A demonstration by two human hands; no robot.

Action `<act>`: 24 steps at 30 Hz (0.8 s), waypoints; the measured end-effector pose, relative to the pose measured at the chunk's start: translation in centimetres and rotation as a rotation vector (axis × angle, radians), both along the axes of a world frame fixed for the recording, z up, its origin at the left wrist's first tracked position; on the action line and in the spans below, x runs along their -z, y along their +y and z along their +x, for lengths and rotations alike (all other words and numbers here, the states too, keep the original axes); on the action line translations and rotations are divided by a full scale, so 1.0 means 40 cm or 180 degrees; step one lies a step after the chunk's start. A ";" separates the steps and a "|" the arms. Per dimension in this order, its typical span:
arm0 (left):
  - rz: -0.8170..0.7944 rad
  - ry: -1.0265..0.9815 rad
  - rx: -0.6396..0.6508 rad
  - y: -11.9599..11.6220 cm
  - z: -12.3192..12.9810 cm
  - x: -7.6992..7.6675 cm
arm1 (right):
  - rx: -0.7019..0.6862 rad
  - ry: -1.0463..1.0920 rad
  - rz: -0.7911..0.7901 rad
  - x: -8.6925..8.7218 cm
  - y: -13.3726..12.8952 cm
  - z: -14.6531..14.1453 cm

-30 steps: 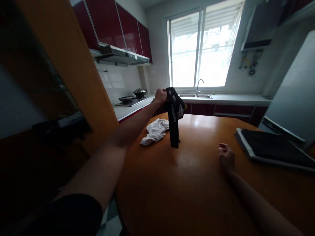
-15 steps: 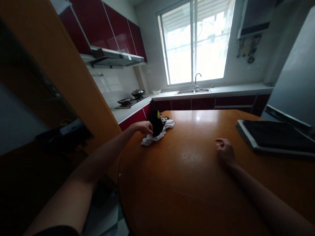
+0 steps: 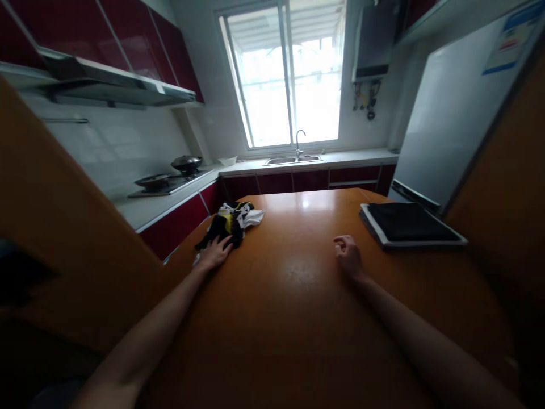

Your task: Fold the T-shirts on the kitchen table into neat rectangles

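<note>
Okay, the black garment (image 3: 218,227) just landed on the white cloth (image 3: 255,217), so nothing's being carried: left grip (image 3: 215,254) spread against it, right grip (image 3: 349,258) curled half-open.

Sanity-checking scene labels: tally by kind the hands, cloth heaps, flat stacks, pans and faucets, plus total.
Hands: 2 (left hand, right hand)
Crumpled cloth heap: 1
Flat dark-topped stack: 1
Pans: 2 (near pan, far pan)
Faucet: 1
Total: 7

no legible text, blurred label (image 3: 511,41) on refrigerator (image 3: 451,108)
</note>
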State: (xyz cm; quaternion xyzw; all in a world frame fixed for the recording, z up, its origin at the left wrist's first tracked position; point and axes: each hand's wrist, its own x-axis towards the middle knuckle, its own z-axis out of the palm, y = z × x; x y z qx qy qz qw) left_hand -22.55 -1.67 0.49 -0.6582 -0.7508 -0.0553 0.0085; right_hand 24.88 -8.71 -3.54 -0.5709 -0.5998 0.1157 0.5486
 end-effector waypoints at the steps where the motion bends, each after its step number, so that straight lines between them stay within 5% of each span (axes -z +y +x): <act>1: 0.0047 0.0011 0.0031 0.024 -0.020 0.003 | 0.0122 -0.0083 0.0082 -0.015 0.009 0.018; 4: 0.0387 0.0119 0.0135 0.060 -0.059 0.010 | 0.0808 -0.0606 0.0336 -0.056 0.030 0.125; 8: 0.1496 0.0286 0.0282 0.013 -0.032 0.010 | 0.1934 -0.1025 0.0080 -0.056 0.018 0.310; 11: 0.2004 0.0118 0.0268 -0.037 0.035 -0.004 | 0.2198 -0.1008 -0.0151 -0.038 0.004 0.381; 14: 0.1996 -0.0076 0.0530 -0.071 0.115 -0.017 | 0.2093 -0.1059 -0.0137 -0.051 0.003 0.361; 17: 0.1886 -0.0320 0.0938 -0.097 0.192 -0.022 | 0.1556 -0.1135 0.0059 -0.092 -0.004 0.260; 20: 0.1824 -0.0653 0.1454 -0.130 0.258 -0.026 | 0.0491 -0.1155 0.0440 -0.120 -0.052 0.090; 24: 0.1625 -0.1165 0.1994 -0.185 0.329 -0.031 | -0.1812 -0.1478 0.0734 -0.119 -0.179 -0.152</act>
